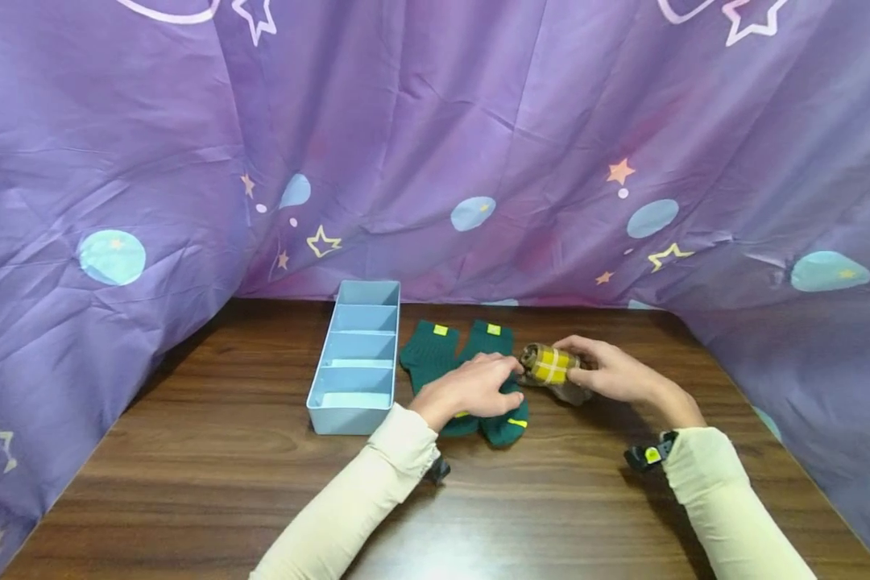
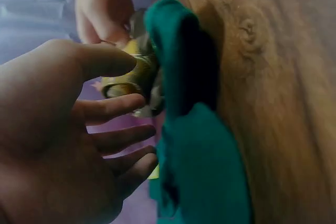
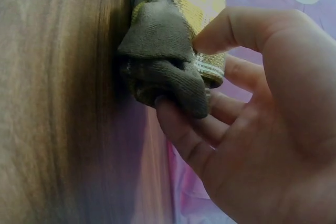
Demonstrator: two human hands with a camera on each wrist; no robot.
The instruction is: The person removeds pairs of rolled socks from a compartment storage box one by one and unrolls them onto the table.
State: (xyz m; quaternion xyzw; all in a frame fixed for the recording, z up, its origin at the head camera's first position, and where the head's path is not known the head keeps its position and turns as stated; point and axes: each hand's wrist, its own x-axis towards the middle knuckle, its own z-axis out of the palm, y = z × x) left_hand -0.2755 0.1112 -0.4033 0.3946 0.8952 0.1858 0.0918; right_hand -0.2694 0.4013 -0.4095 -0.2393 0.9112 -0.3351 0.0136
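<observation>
A rolled pair of brown socks (image 1: 548, 364) with a yellow and white check lies right of centre on the table. My right hand (image 1: 619, 373) holds it from the right, thumb on the near side; the right wrist view shows the loose brown fabric (image 3: 163, 32) and fingers round the roll. My left hand (image 1: 470, 388) is over two dark green socks (image 1: 429, 364), its fingertips beside the roll's left end. In the left wrist view the left fingers (image 2: 123, 139) are spread and grip nothing. The green socks lie flat side by side, partly hidden by that hand.
A light blue box (image 1: 350, 421) with several compartments in a row stands left of the green socks. The brown wooden table (image 1: 210, 475) ends at a purple patterned cloth (image 1: 420, 153) behind and at both sides.
</observation>
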